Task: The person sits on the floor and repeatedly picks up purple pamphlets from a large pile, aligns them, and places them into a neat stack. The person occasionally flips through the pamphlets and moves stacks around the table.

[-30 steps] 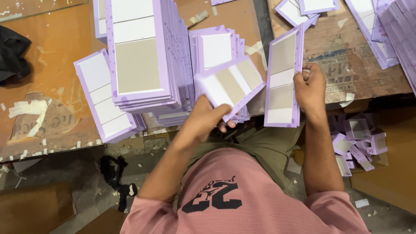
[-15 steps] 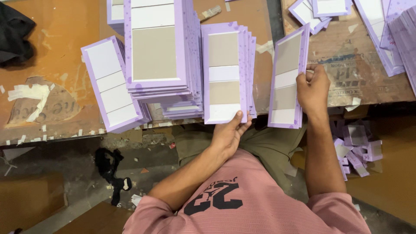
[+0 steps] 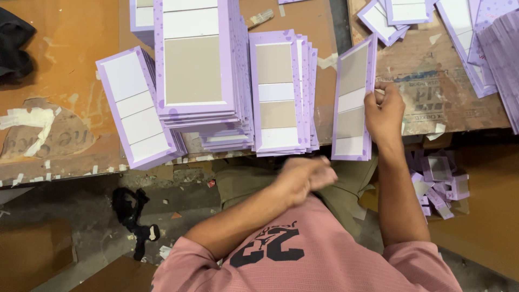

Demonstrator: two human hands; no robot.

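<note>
Several stacks of lilac-bordered cardboard panels already lie on the worktable — one panel set remains upright in the right hand, fingers closed on its edge. The left hand hangs blurred near the lap, loosely curled, apparently empty — more loose panels lie unstacked at the right.

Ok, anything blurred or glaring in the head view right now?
In the head view, the left hand is smeared by motion blur near the table edge; the right hand and the purple card it grips look sharp; lighting is even, no strong glare, soft shadows under the card stacks.
</note>
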